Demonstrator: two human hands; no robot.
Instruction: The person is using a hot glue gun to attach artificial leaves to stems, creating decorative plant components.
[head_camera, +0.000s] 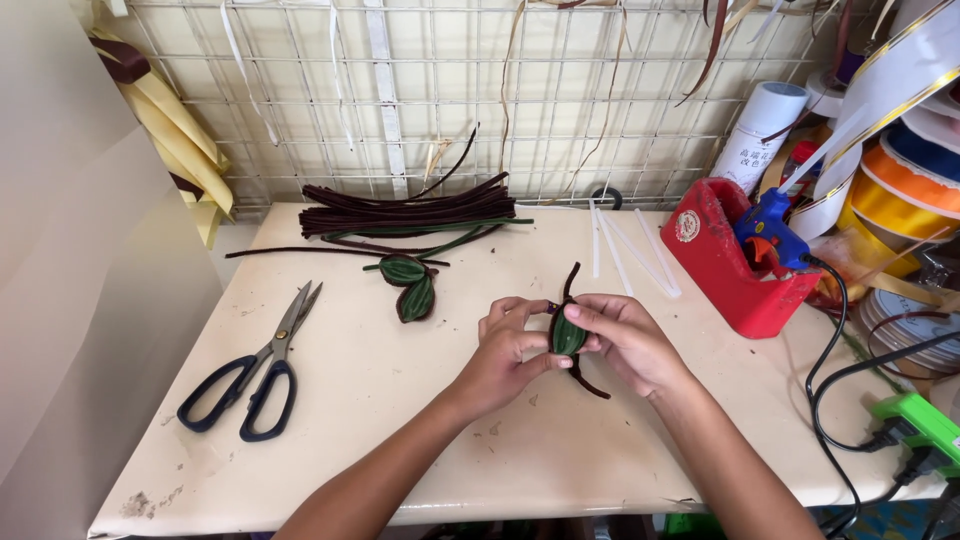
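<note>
Both forearms low in frame — left hand (503, 352) and right hand (628, 340) pinching small green leaf-shaped piece on dark brown strip (568, 335) above cream desk (400, 440); best kept pressed flat, fingers (585, 318) closed firmly — black-handled scissors (252, 372) well apart.

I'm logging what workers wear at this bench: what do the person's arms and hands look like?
Both forearms are bare, with no sleeves in view. The left hand and right hand wear no gloves, and no rings, watch or bracelet show. Fingernails look short and unpainted.
</note>
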